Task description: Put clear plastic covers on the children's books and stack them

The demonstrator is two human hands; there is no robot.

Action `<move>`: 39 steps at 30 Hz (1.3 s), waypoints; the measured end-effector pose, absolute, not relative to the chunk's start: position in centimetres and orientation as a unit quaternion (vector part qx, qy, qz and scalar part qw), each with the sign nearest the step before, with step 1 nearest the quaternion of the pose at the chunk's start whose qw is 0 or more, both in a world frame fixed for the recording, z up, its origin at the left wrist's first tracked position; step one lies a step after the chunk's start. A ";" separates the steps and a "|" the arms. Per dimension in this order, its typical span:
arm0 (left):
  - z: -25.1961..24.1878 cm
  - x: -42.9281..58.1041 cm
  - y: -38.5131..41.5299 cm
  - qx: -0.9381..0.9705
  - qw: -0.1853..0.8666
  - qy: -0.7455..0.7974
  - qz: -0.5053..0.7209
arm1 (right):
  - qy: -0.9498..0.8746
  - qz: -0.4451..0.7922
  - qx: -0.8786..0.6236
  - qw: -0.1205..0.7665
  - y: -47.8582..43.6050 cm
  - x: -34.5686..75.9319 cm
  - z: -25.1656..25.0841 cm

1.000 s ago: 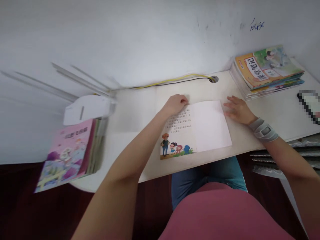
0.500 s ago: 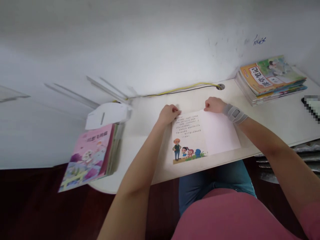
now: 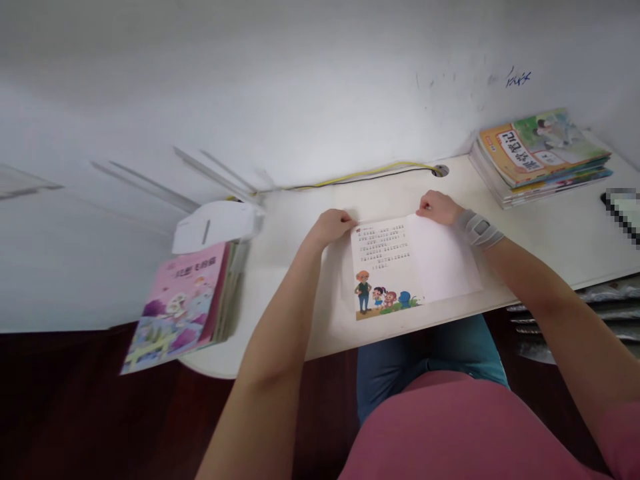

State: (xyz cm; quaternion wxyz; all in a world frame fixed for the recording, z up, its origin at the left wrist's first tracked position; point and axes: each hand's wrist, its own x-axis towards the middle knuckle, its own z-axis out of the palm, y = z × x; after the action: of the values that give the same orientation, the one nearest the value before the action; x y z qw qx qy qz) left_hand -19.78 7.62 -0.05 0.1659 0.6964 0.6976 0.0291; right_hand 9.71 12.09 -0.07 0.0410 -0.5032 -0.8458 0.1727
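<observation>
An open picture book (image 3: 400,267) lies on the white desk (image 3: 550,233) in front of me. Its left page has printed text and cartoon figures along the bottom; the right page is blank. My left hand (image 3: 331,227) is curled at the book's top left corner, fingers closed on the page edge. My right hand (image 3: 439,207), with a grey band on the wrist, pinches the top edge of the blank right page near the middle of the book.
A stack of colourful books (image 3: 543,157) sits at the desk's back right corner. Another pile with a pink cover (image 3: 183,303) overhangs the left end, a white object (image 3: 215,223) behind it. A yellow cable (image 3: 360,175) runs along the wall to a desk hole (image 3: 440,171).
My right hand has moved from lying flat right of the book to the top edge of the right page and closed on it. My left hand stays at the top left corner.
</observation>
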 end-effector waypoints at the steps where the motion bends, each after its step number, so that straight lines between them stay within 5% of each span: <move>1: 0.1 -19.8 7.5 0.693 0.168 0.700 0.027 | -0.846 0.171 -0.504 0.035 12.1 9.7 -0.1; 11: 2.1 -18.7 6.7 0.676 0.125 0.723 -0.067 | -0.842 0.125 -0.524 0.011 10.8 8.6 0.1; 17: 1.5 -10.2 3.0 0.749 0.016 0.659 0.072 | -0.846 0.125 -0.518 0.007 10.3 8.7 0.0; 20: -0.2 -5.0 1.3 0.815 0.062 0.567 0.107 | -0.852 0.131 -0.506 0.006 10.1 9.0 0.1; 31: -2.4 -3.5 1.1 0.794 0.100 0.596 0.065 | -0.897 0.124 -0.412 0.099 9.0 16.6 0.2; 39: -1.6 -5.0 -2.9 0.855 0.132 0.501 -0.009 | -0.920 0.126 -0.369 0.036 3.1 24.6 -3.5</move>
State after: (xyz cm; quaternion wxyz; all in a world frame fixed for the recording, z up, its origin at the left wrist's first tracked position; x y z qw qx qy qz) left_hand -5.03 -2.86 -1.58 0.1317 0.8552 0.5013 -0.0090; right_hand 24.65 3.11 -3.52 0.0358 -0.3694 -0.9200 0.1262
